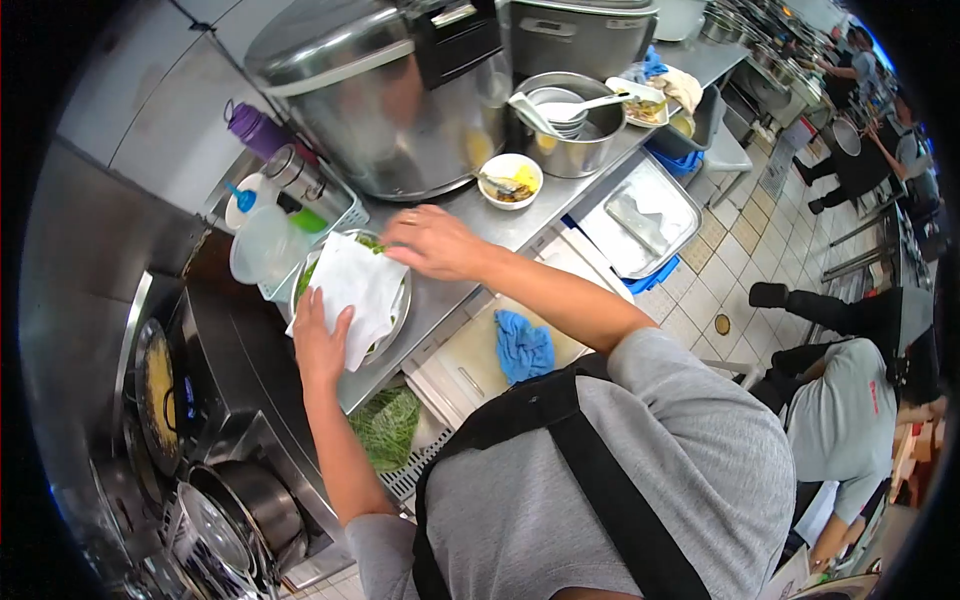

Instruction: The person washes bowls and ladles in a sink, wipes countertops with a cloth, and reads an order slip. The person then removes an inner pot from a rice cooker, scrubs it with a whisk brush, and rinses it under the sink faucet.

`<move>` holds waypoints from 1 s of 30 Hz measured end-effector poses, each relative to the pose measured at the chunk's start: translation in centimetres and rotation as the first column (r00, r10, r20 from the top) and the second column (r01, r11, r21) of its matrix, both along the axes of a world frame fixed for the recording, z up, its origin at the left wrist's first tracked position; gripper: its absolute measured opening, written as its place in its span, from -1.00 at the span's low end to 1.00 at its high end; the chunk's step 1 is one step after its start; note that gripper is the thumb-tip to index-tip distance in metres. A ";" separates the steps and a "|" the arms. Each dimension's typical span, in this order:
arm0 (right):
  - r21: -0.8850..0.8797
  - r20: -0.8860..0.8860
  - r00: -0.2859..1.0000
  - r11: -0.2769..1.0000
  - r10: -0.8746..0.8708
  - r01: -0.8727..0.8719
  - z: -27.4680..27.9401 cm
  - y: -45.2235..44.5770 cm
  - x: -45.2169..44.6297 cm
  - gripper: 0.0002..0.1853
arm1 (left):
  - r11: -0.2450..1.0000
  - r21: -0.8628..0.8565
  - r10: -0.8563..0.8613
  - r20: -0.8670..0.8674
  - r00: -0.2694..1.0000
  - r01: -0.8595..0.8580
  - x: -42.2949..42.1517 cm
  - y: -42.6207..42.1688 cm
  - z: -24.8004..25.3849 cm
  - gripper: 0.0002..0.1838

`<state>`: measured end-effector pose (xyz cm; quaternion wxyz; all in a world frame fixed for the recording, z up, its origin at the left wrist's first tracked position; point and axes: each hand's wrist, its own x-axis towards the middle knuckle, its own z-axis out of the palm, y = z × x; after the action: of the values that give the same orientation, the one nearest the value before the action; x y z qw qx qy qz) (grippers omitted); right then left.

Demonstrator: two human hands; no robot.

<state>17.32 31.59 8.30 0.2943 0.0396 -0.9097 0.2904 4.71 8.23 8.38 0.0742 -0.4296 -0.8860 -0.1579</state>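
Observation:
A white sheet of paper (345, 292) lies over green leaves (371, 244) in a round metal bowl (403, 307) on the counter. My left hand (322, 345) rests on the paper's near left edge, its fingers stretched out and the thumb apart. At the bowl's upper right rim is my right hand (437, 243), with its fingers extended and slightly bent beside the leaves and the paper. Neither hand visibly grips anything. Most of the leaves are hidden under the paper.
A large steel cooker (400, 120) stands behind the bowl. Nearby are a small food bowl (511, 181), a pot with dishes (572, 155) and a bottle basket (352, 215). A wok (158, 395) is at left. Co-workers (840, 410) are at right.

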 end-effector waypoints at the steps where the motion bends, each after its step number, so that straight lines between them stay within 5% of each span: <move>1: -0.011 -0.007 0.999 0.999 -0.053 0.052 -0.4 1.4 2.4 -0.72 | 0.990 0.135 0.021 0.046 0.999 -0.027 1.1 -0.1 0.8 -0.48; 4: -0.099 0.135 0.957 0.958 -0.257 0.271 -3.7 8.0 10.3 -0.68 | 0.858 0.509 0.010 0.119 0.993 -0.070 5.7 1.0 2.2 -0.73; 5: -0.260 0.232 0.910 0.880 -0.343 0.398 -5.3 10.4 12.7 -0.65 | 0.836 0.529 -0.007 0.275 0.961 -0.145 6.9 1.4 1.6 -0.74; 7: -0.584 0.316 0.847 0.616 -0.428 0.529 -9.7 16.6 17.1 -0.71 | 0.811 0.528 -0.105 0.555 0.825 -0.252 8.9 3.2 -0.4 -0.76; 9: -0.680 0.270 0.741 0.424 -0.614 0.599 -11.1 22.9 21.0 -0.75 | 0.825 0.487 -0.214 0.739 0.639 -0.287 10.9 6.2 -2.0 -0.77; 12: -0.808 0.267 0.589 0.155 -0.763 0.568 -11.4 31.0 24.3 -0.69 | 0.871 0.438 -0.265 0.800 0.539 -0.222 11.7 11.8 -5.4 -0.69; 15: -0.857 0.379 0.606 -0.019 -0.700 0.514 -10.1 36.3 25.0 -0.47 | 0.842 0.385 -0.231 0.891 0.392 -0.378 11.8 18.2 -7.2 -0.57; 25: -0.855 0.458 0.841 0.116 -0.289 0.505 -12.6 46.3 23.8 -0.66 | 0.803 0.229 -0.072 0.954 0.291 -0.551 10.7 28.9 -8.8 -0.49; 29: -0.886 0.404 0.851 0.088 -0.336 0.455 -13.5 46.6 28.2 -0.77 | 0.530 0.312 -0.295 0.940 0.174 -0.789 12.0 25.7 -8.3 -0.42; 30: -0.896 0.340 0.908 0.209 -0.244 0.392 -14.7 48.2 30.5 -0.75 | 0.434 0.333 -0.364 0.915 0.175 -0.837 12.7 24.1 -8.3 -0.44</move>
<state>47.81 79.74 -6.43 0.2547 -0.3491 -0.5587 0.7079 17.41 32.37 0.11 -0.2532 0.0588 -0.5744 -0.7762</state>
